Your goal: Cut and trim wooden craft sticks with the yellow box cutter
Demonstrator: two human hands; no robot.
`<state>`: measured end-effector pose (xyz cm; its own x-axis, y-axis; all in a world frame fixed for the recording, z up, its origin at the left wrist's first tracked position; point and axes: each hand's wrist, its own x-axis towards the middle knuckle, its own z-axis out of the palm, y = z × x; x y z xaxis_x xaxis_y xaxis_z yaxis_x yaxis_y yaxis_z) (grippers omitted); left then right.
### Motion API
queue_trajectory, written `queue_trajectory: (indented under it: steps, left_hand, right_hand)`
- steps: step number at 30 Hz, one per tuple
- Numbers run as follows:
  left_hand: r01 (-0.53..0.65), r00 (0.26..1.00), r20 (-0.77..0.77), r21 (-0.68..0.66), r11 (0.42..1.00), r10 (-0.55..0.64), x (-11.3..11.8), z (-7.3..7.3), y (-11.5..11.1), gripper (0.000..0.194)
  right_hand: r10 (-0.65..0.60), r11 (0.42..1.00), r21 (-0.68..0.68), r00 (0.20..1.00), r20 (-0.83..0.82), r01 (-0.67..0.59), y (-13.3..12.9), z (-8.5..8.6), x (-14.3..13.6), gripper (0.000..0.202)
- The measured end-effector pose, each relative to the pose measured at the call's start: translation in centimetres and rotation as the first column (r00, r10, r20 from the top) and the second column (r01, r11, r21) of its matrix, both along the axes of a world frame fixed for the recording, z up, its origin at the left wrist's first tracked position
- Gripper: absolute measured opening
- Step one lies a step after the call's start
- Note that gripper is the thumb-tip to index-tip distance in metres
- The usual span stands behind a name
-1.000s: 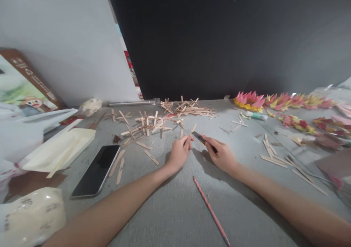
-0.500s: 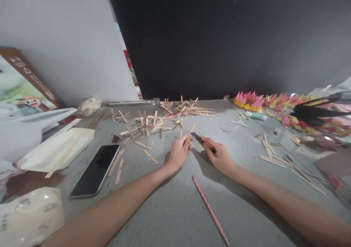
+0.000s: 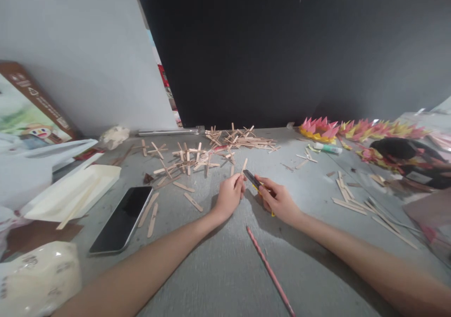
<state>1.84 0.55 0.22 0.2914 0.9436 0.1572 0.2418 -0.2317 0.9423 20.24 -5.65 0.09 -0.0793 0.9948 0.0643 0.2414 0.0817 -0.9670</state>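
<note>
My left hand (image 3: 229, 194) is closed in a pinch on a wooden craft stick (image 3: 244, 163), whose upper end sticks out past the fingertips. Another short stick end (image 3: 232, 170) shows just behind that hand; whether it is held I cannot tell. In my right hand (image 3: 280, 202) lies a utility knife (image 3: 252, 179), black with yellow parts, its front end close to the held stick and the left fingertips. Whether the blade touches the wood is too small to see. Below the hands, a pink twisted pencil-like rod (image 3: 268, 267) lies on the grey table (image 3: 197, 274).
Crossed craft sticks (image 3: 190, 157) and a stick pile (image 3: 253, 141) lie behind my hands. To the left are a phone (image 3: 121, 220) and a cream tray (image 3: 102, 181). Rightward sit pink-yellow paper flowers (image 3: 319, 129), a glue stick (image 3: 327, 148), loose sticks (image 3: 347, 192) and black objects (image 3: 392, 148).
My right hand has shifted slightly left and turned, showing more of the knife's yellow. The left hand stays nearly still with its stick. Black objects at the right have changed position and shape.
</note>
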Motion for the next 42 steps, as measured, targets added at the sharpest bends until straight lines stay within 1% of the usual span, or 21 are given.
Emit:
queue_trajectory:
  steps: [3, 5, 9, 11, 13, 15, 17, 19, 21, 23, 27, 33, 37, 40, 42]
  left_hand:
    - [0.0, 1.0, 0.003, 0.008, 1.0, -0.001, 0.0, -0.1, 0.0, 0.04]
    - [0.008, 1.0, 0.01, 0.014, 1.0, -0.008, 0.0, -0.1, 0.1, 0.041]
    - [0.017, 0.999, 0.027, 0.001, 1.0, -0.017, 0.1, -0.1, 0.1, 0.043]
    - [0.018, 0.999, 0.036, -0.022, 1.0, -0.017, 0.1, -0.1, 0.1, 0.043]
    - [0.023, 0.999, 0.047, -0.044, 0.999, -0.021, 0.1, 0.0, 0.0, 0.044]
    - [0.022, 0.999, 0.049, -0.046, 0.999, -0.02, 0.1, 0.1, -0.1, 0.045]
    - [0.016, 0.999, 0.042, -0.039, 0.999, -0.014, 0.1, 0.2, -0.1, 0.046]
    - [0.012, 0.999, 0.035, -0.032, 0.999, -0.011, 0.1, 0.2, -0.1, 0.046]
    - [0.015, 1.0, 0.028, -0.021, 1.0, -0.014, 0.1, 0.1, 0.0, 0.045]
    - [0.014, 1.0, 0.019, -0.003, 1.0, -0.014, 0.0, 0.0, 0.0, 0.045]
    - [0.014, 1.0, 0.008, 0.014, 1.0, -0.014, 0.0, -0.1, 0.1, 0.043]
    - [0.012, 1.0, 0.007, 0.005, 1.0, -0.012, 0.0, 0.1, 0.0, 0.044]
    - [-0.002, 0.998, 0.059, -0.035, 0.999, 0.005, -0.1, 0.0, 0.3, 0.045]
    - [0.001, 0.984, 0.179, -0.118, 0.993, 0.02, -0.1, -0.1, 0.6, 0.043]
    - [0.014, 0.967, 0.254, -0.174, 0.985, 0.031, 0.0, -0.2, 0.8, 0.049]
  right_hand:
    - [0.019, 0.999, -0.048, 0.998, -0.063, -0.022, -0.1, 0.2, -0.3, 0.067]
    - [0.021, 0.998, -0.051, 0.997, -0.074, -0.025, -0.1, 0.2, -0.4, 0.067]
    - [-0.015, 1.0, -0.008, 1.0, -0.013, 0.015, -0.2, -0.2, -0.3, 0.063]
    - [-0.055, 0.998, 0.047, 0.996, 0.07, 0.052, -0.2, -0.4, -0.2, 0.059]
    - [-0.112, 0.985, 0.149, 0.977, 0.181, 0.086, -0.2, -0.4, -0.1, 0.052]
    - [-0.155, 0.962, 0.26, 0.952, 0.264, 0.084, -0.2, -0.4, 0.0, 0.047]
    - [-0.162, 0.941, 0.333, 0.941, 0.298, 0.057, -0.2, -0.4, 0.0, 0.044]
    - [-0.153, 0.932, 0.361, 0.94, 0.305, 0.034, -0.2, -0.4, 0.0, 0.043]
    - [-0.142, 0.939, 0.342, 0.944, 0.298, 0.033, -0.1, -0.4, 0.0, 0.043]
    - [-0.115, 0.963, 0.267, 0.959, 0.258, 0.044, 0.0, -0.4, 0.0, 0.044]
    - [-0.041, 0.995, 0.095, 0.993, 0.111, 0.031, 0.2, -0.5, 0.1, 0.052]
    - [0.027, 0.998, -0.051, 0.992, -0.119, -0.033, 0.7, -0.1, 0.3, 0.068]
    - [0.052, 0.995, -0.075, 0.981, -0.186, -0.067, 1.0, 0.1, 0.5, 0.071]
    - [0.051, 0.997, -0.049, 0.982, -0.183, -0.061, 0.9, 0.1, 0.5, 0.069]
    - [0.017, 1.0, -0.015, 0.983, -0.183, -0.02, 0.9, 0.1, 0.4, 0.066]
